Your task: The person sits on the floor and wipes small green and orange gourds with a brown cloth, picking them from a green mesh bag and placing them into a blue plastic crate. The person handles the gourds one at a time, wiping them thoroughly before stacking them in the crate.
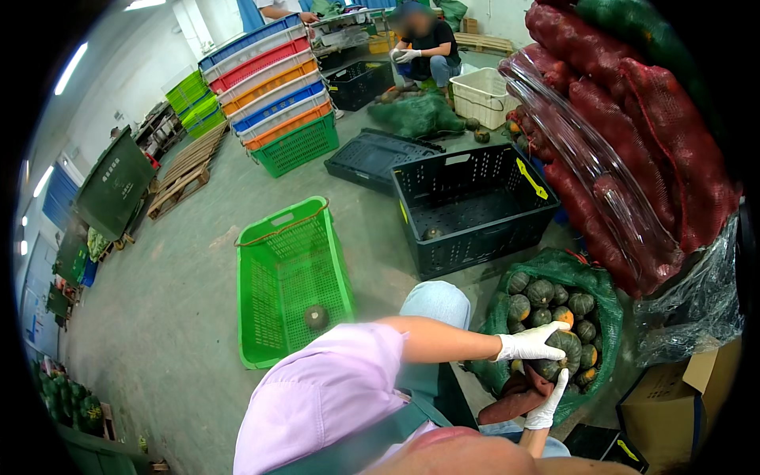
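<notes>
My left hand (pixel 529 345), in a white glove, is closed over a dark green pumpkin (pixel 565 343) at the top of an open green mesh sack (pixel 495 348). My right hand (pixel 546 405), gloved in white too, grips the same pumpkin from the near side. Below the hands a dark red-brown cloth (pixel 511 402) hangs at the sack's near edge. More small round pumpkins (pixel 541 293), some with orange patches, fill the sack. Part of the held pumpkin is hidden by my fingers.
Left of me stands a green crate (pixel 252 317) with one pumpkin (pixel 316 317) inside. A black crate (pixel 475 252) sits ahead. Filled red mesh sacks (pixel 602 134) pile up at right, above a cardboard box (pixel 661 404). Farther off are stacked crates (pixel 273 95) and a crouching person (pixel 431 51).
</notes>
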